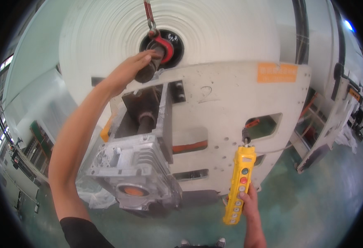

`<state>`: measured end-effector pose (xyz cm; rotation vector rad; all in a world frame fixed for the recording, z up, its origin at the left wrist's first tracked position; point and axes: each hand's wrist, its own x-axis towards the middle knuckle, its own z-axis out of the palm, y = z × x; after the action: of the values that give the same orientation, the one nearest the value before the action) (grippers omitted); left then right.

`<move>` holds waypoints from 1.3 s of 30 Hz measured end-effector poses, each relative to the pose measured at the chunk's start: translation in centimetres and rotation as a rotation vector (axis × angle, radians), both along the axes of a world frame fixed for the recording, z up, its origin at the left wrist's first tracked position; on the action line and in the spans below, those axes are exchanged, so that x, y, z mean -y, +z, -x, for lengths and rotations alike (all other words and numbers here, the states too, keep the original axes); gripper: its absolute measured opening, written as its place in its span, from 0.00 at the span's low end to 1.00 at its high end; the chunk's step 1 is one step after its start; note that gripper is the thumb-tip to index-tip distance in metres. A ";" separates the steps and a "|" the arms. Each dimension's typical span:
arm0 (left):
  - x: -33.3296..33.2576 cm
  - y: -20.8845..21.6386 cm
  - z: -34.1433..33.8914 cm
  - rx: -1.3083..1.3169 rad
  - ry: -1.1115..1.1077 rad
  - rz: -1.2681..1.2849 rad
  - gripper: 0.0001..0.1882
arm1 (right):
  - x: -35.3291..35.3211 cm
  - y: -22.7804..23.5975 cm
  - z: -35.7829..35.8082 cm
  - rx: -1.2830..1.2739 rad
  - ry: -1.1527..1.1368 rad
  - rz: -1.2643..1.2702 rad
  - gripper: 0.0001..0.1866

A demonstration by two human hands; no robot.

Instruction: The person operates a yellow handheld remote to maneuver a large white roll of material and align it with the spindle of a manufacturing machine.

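My left hand [137, 68] reaches up and lies over the end of a dark metal shaft [147, 73], its fingers curved across the top. The shaft sticks out of the black core [174, 40] of a large white roll [223, 31]. A red lifting hook [167, 48], hung from a shackle and red sling [149, 12], passes around the shaft. In my right hand [249, 200] is a yellow hoist pendant control [238, 182], held upright, with the thumb on one of its round buttons. Its cable end points up toward the machine frame.
Below the shaft, a grey gearbox [134, 175] juts toward me from an open metal bracket [165, 107]. The pale machine side plate [231, 103] has several cut-outs and an orange label [277, 72]. Clear plastic film [94, 192] lies on the green floor [289, 206]. More machinery [334, 107] stands right.
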<state>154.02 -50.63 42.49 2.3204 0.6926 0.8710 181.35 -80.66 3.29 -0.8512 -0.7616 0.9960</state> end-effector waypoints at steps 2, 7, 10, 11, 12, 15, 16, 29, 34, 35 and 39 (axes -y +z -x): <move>0.5 0.1 0.7 0.028 0.018 0.013 0.26 | -0.9 0.2 0.2 0.002 -0.021 -0.022 0.34; 0.5 -0.6 2.7 0.083 0.100 -0.109 0.26 | -2.7 1.0 1.3 0.001 0.034 -0.021 0.35; -0.1 -1.1 3.5 0.104 0.120 -0.196 0.25 | -3.5 0.7 1.8 0.004 0.045 -0.025 0.35; -0.1 -1.2 3.7 0.103 0.132 -0.224 0.24 | -3.7 0.6 1.9 0.006 0.046 -0.025 0.35; 0.5 -1.0 4.0 0.092 0.132 -0.282 0.22 | -4.1 0.8 2.1 0.008 0.063 -0.030 0.34; 0.7 -1.1 5.1 0.072 0.132 -0.362 0.21 | -4.9 1.3 2.7 0.016 0.095 -0.031 0.34; 1.3 -1.0 5.4 0.063 0.135 -0.319 0.20 | -4.9 1.8 2.9 0.018 0.093 -0.023 0.34; 4.2 -1.0 6.9 0.130 0.064 -0.300 0.18 | -3.7 3.2 4.7 0.062 0.116 0.003 0.33; 3.3 -1.9 7.5 0.133 0.213 -0.452 0.18 | -1.7 2.4 5.6 0.040 0.110 0.021 0.33; 3.2 -1.6 9.3 0.127 0.271 -0.554 0.18 | -1.8 2.7 6.2 0.017 0.159 0.034 0.33; 1.0 -3.8 7.7 0.065 0.308 -0.250 0.22 | -2.1 0.1 7.0 0.042 0.037 0.095 0.35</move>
<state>146.32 -51.60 38.68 2.4260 0.9789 1.2270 174.31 -78.54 3.40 -0.9454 -0.7727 1.0571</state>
